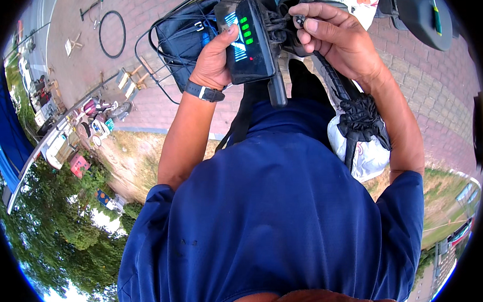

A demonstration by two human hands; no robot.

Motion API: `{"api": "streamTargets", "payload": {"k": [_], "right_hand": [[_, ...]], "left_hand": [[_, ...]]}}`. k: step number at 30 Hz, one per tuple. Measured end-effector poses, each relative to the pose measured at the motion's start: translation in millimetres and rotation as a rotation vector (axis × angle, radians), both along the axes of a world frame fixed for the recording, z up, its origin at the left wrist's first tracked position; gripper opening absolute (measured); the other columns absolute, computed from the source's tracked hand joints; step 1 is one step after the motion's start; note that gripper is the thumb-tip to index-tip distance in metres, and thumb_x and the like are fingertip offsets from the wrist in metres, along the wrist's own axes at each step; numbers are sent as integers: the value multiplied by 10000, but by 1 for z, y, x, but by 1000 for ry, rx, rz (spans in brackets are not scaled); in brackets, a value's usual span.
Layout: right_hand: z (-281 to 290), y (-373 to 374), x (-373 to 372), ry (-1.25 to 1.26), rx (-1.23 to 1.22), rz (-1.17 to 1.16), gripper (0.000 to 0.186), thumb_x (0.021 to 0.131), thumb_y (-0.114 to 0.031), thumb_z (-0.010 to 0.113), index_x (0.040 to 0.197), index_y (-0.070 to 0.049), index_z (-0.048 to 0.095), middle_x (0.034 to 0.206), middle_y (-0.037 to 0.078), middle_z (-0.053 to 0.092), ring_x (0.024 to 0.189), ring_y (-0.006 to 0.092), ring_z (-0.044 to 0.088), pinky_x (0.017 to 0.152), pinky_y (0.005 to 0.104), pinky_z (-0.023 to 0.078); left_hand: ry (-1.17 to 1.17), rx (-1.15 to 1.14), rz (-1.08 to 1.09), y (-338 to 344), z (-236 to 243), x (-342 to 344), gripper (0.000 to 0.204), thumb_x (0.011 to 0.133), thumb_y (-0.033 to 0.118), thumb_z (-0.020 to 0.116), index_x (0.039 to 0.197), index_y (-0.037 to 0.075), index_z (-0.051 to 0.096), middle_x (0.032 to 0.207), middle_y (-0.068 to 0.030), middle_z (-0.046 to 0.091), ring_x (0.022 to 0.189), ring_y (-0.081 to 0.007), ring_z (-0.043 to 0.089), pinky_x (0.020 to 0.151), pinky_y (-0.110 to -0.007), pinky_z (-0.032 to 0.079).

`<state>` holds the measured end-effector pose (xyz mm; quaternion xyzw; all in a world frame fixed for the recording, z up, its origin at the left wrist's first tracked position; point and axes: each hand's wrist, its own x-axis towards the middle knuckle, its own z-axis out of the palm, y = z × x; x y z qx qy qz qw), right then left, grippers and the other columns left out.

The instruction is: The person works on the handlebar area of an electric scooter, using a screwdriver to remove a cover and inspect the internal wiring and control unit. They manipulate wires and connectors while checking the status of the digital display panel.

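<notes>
My left hand (215, 58), with a dark watch (205, 93) on its wrist, grips a black display unit (253, 65) by its left side. The thumb lies on the front and the fingers are hidden behind. Green lit bars and white-blue stripes show on the unit's face. To its right, my right hand (344, 38) pinches a small dark piece with a pale metallic end (299, 20), perhaps a connector, between thumb and forefinger. Black wires (280, 30) bunch between the unit and that hand.
A dark bag (182, 46) with looped cables is beyond my left hand. A black wrapped cable bundle (362, 115) and a white bag (364, 160) hang by my right forearm. A dark mirror-like part (424, 15) stands far right. Paving (420, 86) lies below; a tyre (112, 34) rests far left.
</notes>
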<state>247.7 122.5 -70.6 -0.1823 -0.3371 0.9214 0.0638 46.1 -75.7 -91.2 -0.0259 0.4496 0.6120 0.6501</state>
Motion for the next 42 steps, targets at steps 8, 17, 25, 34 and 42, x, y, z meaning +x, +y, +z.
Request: {"api": "streamTargets", "payload": {"k": [8,17,25,34,42], "right_hand": [[-4,-1,0,31,-32,-27,346,1035,-114,608,1339,51,616,1086,74,683,898,119,686,830,244,595],[-3,-1,2,-16,50,-41,319,1036,-111,610,1309,51,635,1081,74,686,868,111,689,794,236,597],[8,-5,0,-160,240,-15,305,1022,-109,623,1282,46,658,1030,85,704,833,112,684,777,244,587],[6,-6,0,-209,479,-89,309,1021,-109,610,1279,56,654,1021,98,717,816,109,677,755,247,568],[13,-6,-7,-232,446,-81,307,1023,-88,607,1269,92,640,1077,135,727,865,135,704,760,252,581]], "left_hand": [[38,-3,-15,-1,-2,-1,716,949,420,682,1455,-39,470,1324,-224,653,1159,-367,689,1027,-478,558],[-103,48,-11,-2,0,-4,412,987,269,688,1320,35,621,1215,-114,727,1097,-244,723,970,-417,589],[-91,68,-15,-6,-1,-3,475,958,302,734,1336,38,621,1224,-107,725,1120,-239,710,989,-409,571],[-32,98,-23,-11,-7,-4,528,912,347,793,1331,66,638,1229,-88,728,1123,-230,710,994,-408,565],[-31,88,-3,-10,-1,-3,545,905,349,800,1333,57,632,1231,-97,726,1129,-233,707,1000,-413,564]]}}
